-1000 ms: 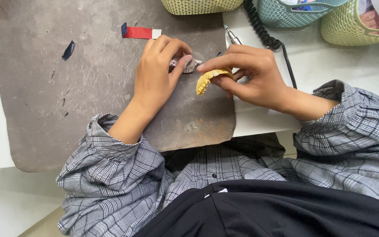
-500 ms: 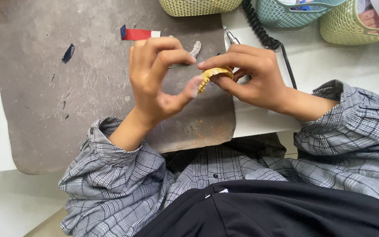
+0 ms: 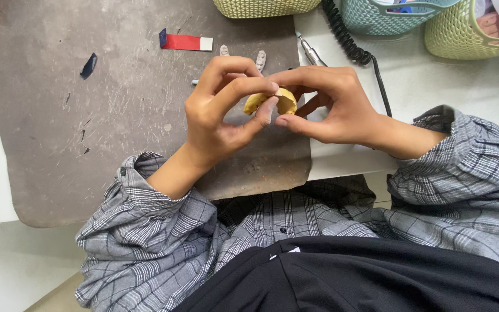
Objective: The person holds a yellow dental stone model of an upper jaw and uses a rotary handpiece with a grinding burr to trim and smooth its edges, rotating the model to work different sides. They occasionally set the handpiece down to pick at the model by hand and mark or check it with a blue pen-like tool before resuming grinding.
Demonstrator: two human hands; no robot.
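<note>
A small curved yellow piece (image 3: 272, 101), shaped like a dental arch, is held above the grey work mat (image 3: 59, 144). My right hand (image 3: 333, 104) grips it from the right with thumb and fingers. From the left, my left hand (image 3: 220, 112) pinches it with thumb and forefinger. Two small grey pieces (image 3: 260, 58) lie on the mat just beyond the hands. Much of the yellow piece is hidden by my fingers.
A red, white and blue strip (image 3: 185, 41) and a dark blue scrap (image 3: 88, 65) lie on the mat. A metal handpiece (image 3: 310, 52) with a black coiled cord (image 3: 347, 37) rests at the mat's edge. Green (image 3: 267, 7), teal (image 3: 388, 16) and light green baskets (image 3: 469, 32) stand behind.
My left hand lifted off the mat, left a small grey piece there, and came onto the yellow piece. Both hands now hold it together, closer to my body.
</note>
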